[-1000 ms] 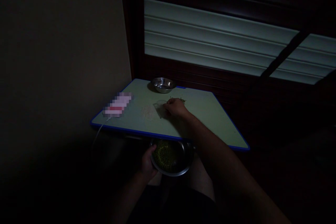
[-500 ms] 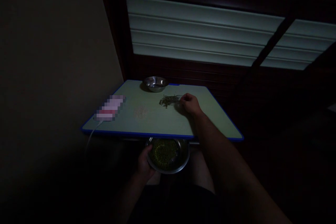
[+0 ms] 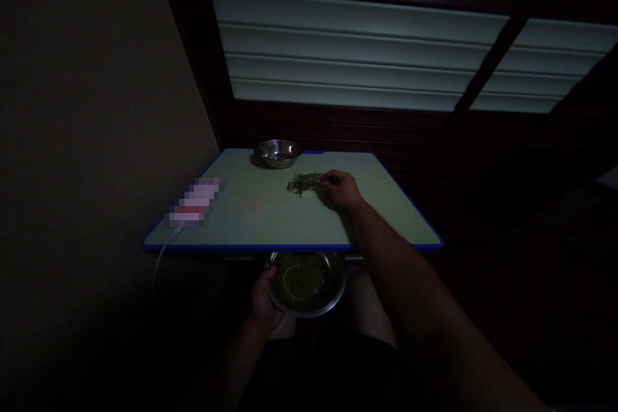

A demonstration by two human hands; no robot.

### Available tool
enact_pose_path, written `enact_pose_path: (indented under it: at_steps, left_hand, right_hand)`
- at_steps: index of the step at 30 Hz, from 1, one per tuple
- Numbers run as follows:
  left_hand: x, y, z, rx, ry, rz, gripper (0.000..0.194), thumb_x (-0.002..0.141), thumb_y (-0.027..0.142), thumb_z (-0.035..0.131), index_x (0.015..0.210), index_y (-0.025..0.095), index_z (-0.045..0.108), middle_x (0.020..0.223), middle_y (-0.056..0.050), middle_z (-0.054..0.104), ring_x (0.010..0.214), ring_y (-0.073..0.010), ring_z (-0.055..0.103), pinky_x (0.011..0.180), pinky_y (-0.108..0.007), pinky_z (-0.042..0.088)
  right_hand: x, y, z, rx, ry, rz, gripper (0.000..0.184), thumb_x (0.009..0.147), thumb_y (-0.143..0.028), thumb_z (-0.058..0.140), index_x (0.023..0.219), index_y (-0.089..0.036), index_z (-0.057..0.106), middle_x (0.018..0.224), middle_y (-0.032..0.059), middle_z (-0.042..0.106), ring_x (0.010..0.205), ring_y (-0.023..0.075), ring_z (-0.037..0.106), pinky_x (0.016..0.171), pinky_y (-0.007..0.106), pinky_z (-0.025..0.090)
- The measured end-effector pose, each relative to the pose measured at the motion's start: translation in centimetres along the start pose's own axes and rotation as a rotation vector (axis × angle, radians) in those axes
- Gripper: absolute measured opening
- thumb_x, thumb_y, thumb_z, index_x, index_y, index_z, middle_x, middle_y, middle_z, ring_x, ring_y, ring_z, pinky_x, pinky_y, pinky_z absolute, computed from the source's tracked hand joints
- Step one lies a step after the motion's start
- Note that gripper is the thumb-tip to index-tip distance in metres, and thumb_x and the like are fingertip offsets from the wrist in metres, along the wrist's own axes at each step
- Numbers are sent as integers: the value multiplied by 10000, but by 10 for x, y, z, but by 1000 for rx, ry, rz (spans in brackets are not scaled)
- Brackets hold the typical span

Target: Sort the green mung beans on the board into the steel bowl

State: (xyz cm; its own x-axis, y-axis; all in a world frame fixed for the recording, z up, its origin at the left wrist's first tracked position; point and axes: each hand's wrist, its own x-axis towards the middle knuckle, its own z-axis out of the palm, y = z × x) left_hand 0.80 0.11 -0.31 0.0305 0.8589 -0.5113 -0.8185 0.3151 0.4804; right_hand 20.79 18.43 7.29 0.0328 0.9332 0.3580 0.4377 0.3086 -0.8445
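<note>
My left hand (image 3: 265, 299) is closed on the rim of a metal bowl (image 3: 333, 306), held over my lap just below the table's front edge. Inside that bowl lies a layer of small green grains (image 3: 297, 277), perhaps mung beans. Above the tabletop, my right hand (image 3: 342, 188) pinches a thin, see-through piece (image 3: 315, 180), maybe plastic; dim light hides its exact kind. Its far end touches or overlaps a small pile of dark green grains (image 3: 298, 185) spread on the pale table (image 3: 309, 225).
A second metal bowl (image 3: 279, 154) stands at the table's back left. A blurred-out phone-like object (image 3: 197, 201) with a white cable (image 3: 161, 257) lies at the left. Faint pale bits (image 3: 253, 207) are scattered left of centre. A wall and slatted doors (image 3: 357, 51) border the table.
My right hand has shifted slightly left, bringing the see-through piece further over the grain pile. The whole view has moved a little. My left hand still holds the bowl.
</note>
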Motion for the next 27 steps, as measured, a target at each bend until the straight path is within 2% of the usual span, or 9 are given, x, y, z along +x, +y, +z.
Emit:
enact_pose_path:
  at_steps: [5, 9, 19, 24, 27]
  left_hand:
    - [-1, 0, 1, 11, -3, 1, 188, 744, 254, 563, 768, 151, 719, 745, -92, 755, 906, -305, 698, 927, -469, 493]
    - [1, -1, -1, 37, 4, 8, 187, 744, 258, 562, 783, 165, 719, 756, -85, 758, 921, -303, 696, 926, -472, 494]
    - [3, -1, -4, 32, -14, 4, 195, 730, 260, 581, 815, 156, 723, 792, -99, 761, 975, -323, 679, 933, -482, 487]
    - [3, -1, -3, 27, -12, -1, 200, 737, 252, 573, 795, 137, 726, 788, -117, 761, 961, -323, 686, 929, -473, 491]
    - [3, -1, -2, 15, -21, -15, 189, 737, 258, 579, 796, 152, 724, 800, -105, 763, 954, -317, 688, 929, -477, 491]
  right_hand:
    - [-4, -7, -2, -58, -28, -12, 167, 681, -267, 605, 783, -147, 662, 764, 23, 679, 716, 133, 580, 745, 268, 452]
    - [-6, -10, -2, -68, -55, -32, 140, 676, -233, 602, 767, -150, 668, 757, 12, 683, 720, 126, 586, 750, 255, 449]
    - [-9, -16, 0, 47, -89, 40, 87, 606, -196, 611, 680, -153, 624, 660, -12, 623, 629, 108, 538, 650, 235, 431]
    - [-4, -16, -3, 137, 0, 148, 112, 587, -240, 630, 652, -160, 586, 615, -21, 593, 562, 94, 497, 563, 219, 398]
    - [-2, -19, -7, 168, -20, 234, 128, 562, -237, 631, 643, -163, 565, 585, -19, 591, 521, 94, 482, 508, 213, 368]
